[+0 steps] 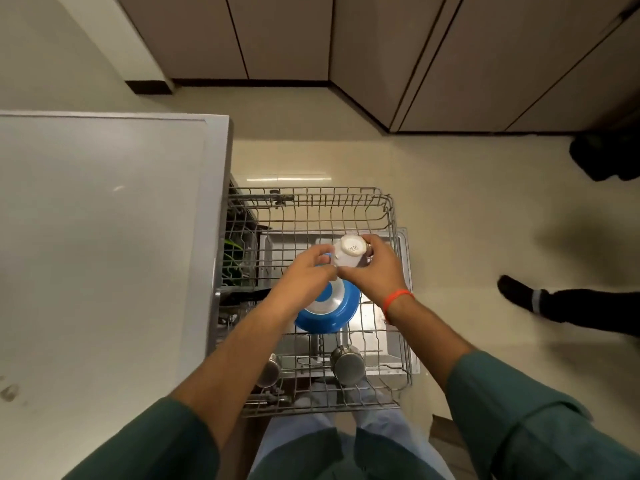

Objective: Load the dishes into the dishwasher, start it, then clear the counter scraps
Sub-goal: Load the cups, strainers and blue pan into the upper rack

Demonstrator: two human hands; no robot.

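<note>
Green sleeves (166,441), lower frame | both hands, left (304,275) and right (372,271), gripping white plastic cup (349,256), base upward | above grey wire dishwasher rack (394,216), frame centre | blue-and-white bowl (332,306) directly beneath.

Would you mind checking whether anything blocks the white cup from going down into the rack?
The blue bowl sits right beside and partly under both hands; the rack beyond the white cup looks bare, so nothing visible blocks that side.

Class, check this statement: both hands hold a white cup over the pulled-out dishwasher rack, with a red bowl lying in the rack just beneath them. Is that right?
Not quite: in the head view the bowl is blue, not red. The rest holds: the left hand and right hand hold the white cup over the rack.
</note>
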